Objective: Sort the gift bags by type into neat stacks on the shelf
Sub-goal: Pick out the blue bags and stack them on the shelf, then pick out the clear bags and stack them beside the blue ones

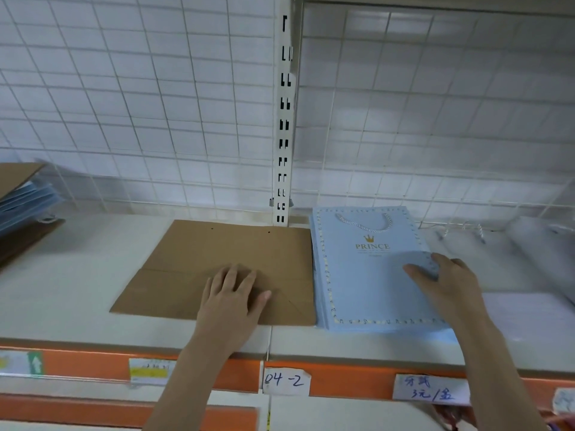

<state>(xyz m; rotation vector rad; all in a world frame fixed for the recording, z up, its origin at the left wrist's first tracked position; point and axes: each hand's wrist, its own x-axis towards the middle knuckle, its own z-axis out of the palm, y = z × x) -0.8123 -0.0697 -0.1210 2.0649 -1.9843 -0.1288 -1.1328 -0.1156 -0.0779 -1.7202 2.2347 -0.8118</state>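
Left hand (231, 293) lies flat, fingers straight, pressing the brown paper bag (217, 272) on the shelf (77, 293). Right hand (448, 275) rests spread on the blue gift bag stack (367, 275), just right of the brown bag.

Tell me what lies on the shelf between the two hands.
In the head view, between the left hand and right hand lie flat brown kraft paper bag and pale blue PRINCE gift bag stack, edges meeting.
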